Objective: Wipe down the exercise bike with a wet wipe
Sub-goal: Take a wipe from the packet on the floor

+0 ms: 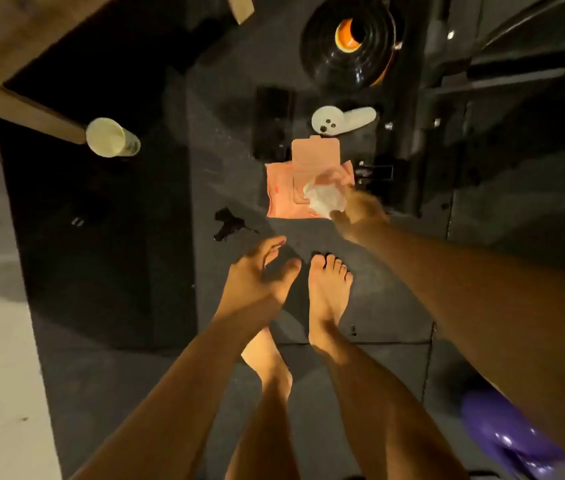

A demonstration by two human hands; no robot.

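A pink wet-wipe pack point(281, 192) lies on the dark floor mat with its lid flipped up. My right hand point(360, 211), blurred, pinches a crumpled white wet wipe point(324, 199) just above the pack's opening. My left hand point(257, 275) hovers lower left of the pack with fingers spread and relaxed, holding nothing. The exercise bike's black frame point(423, 133) and its black-and-orange flywheel point(350, 39) stand beyond the pack at the upper right.
My two bare feet point(326, 292) stand on the mat below the pack. A white controller point(340, 119) lies just past the pack. A pale cup point(111, 137) sits by a wooden table leg at left. A purple object point(506, 441) is at lower right.
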